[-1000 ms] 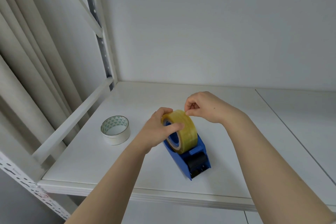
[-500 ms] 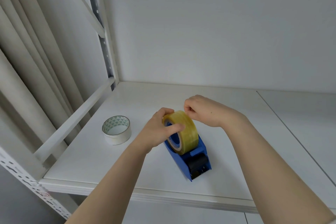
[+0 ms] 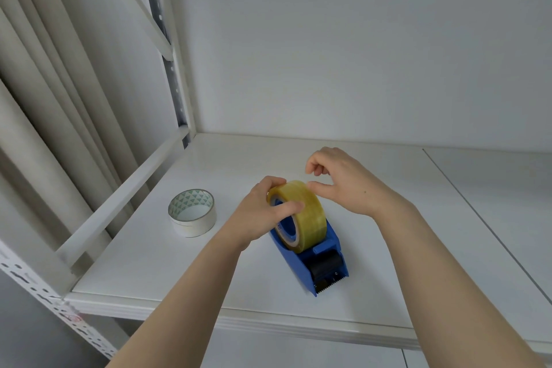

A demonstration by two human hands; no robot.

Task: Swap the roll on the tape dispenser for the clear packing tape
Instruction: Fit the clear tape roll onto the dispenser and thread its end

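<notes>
A yellowish clear packing tape roll (image 3: 309,212) stands upright in the blue tape dispenser (image 3: 327,246) on the white shelf (image 3: 143,266). My left hand (image 3: 261,215) grips the roll from its left side, thumb across the front face and fingers over the top. My right hand (image 3: 348,182) hovers at the roll's upper right. Its thumb tip touches the roll's top and its fingers are curled just above; I see nothing held between them. A white roll with a green-triangle core (image 3: 194,225) lies flat on the shelf to the left, apart from both hands.
The dispenser's serrated cutter (image 3: 327,287) points toward the shelf's front edge. A white side rail (image 3: 119,200) and a perforated upright (image 3: 176,84) bound the shelf on the left. A seam (image 3: 478,218) splits the shelf boards at right.
My right hand's fingers have lifted off the top of the roll and spread, leaving only the thumb on it. The left hand keeps its grip on the roll.
</notes>
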